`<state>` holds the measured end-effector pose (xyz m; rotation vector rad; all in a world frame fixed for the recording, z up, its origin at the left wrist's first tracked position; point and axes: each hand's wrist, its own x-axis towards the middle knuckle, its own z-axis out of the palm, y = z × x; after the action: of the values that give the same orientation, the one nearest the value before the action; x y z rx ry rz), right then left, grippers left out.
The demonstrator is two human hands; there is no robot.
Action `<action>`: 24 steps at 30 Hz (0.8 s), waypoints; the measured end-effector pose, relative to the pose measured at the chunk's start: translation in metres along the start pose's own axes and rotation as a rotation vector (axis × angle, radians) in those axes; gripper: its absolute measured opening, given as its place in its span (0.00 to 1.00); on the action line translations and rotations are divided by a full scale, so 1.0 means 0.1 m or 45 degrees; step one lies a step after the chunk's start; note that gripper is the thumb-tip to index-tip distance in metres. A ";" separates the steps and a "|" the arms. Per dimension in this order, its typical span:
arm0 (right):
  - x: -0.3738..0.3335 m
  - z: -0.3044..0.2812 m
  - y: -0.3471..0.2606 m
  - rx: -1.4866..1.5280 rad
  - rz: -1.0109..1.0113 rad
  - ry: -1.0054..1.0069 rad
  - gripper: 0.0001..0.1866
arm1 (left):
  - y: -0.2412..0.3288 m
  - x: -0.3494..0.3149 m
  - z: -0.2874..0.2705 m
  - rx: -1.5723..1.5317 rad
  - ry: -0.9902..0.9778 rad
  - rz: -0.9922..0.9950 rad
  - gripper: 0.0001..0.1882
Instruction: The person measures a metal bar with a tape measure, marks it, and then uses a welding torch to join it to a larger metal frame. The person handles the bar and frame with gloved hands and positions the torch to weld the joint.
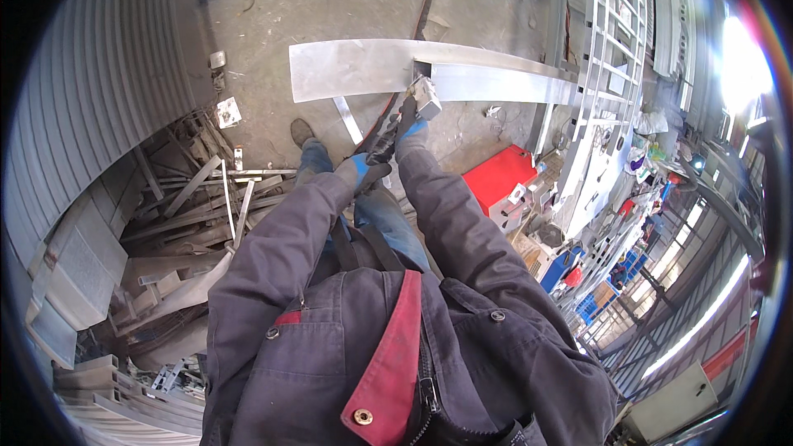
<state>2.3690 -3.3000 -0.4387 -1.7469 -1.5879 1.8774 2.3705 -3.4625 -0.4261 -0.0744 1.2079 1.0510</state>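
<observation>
In both gloved hands I hold a dusty power tool (426, 97), probably an angle grinder, with a dark body and a pale, boxy head. My left hand (376, 172) is closed around its rear end, near my thighs. Farther forward, my right hand (407, 120) grips it just behind the head. The head meets or nearly meets the near edge of a long silver metal piece (351, 68), where a dark opening shows; whether they touch I cannot tell. To the right of that opening runs a raised, box-like section (496, 83). The fingers are partly hidden.
Metal offcuts (194, 190) lie heaped at the left, beside a grey corrugated wall (107, 58). A dark cable or hose (431, 0) crosses the concrete floor. Right of me stand a red box (500, 177) and a ladder-like metal frame (615, 25). A narrow bar (349, 120) sticks out below the metal piece.
</observation>
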 end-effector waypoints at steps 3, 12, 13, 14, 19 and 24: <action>0.08 -0.01 0.05 0.034 0.005 -0.007 0.27 | 0.05 -0.04 -0.02 0.121 0.032 0.020 0.23; 0.41 -0.18 0.41 -0.002 -0.177 0.047 0.21 | 0.09 -0.07 0.05 0.175 0.027 -0.069 0.20; 0.44 -0.20 0.45 -0.012 -0.188 0.049 0.21 | 0.09 -0.10 0.08 0.105 0.023 -0.054 0.20; 0.45 -0.21 0.47 -0.025 -0.208 0.064 0.21 | 0.10 -0.13 0.13 0.044 0.019 -0.053 0.20; 0.11 -0.49 0.21 0.067 -0.069 -0.131 0.26 | 0.17 -0.40 0.49 0.013 -0.043 -0.002 0.21; -0.56 -1.29 -0.76 0.252 0.086 -0.512 0.38 | 0.38 -0.70 0.94 0.615 -0.101 0.216 0.49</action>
<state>2.4480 -3.2298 -0.3190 -1.4241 -1.4025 2.4440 2.4140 -3.4327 -0.3152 0.4473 1.3821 0.8721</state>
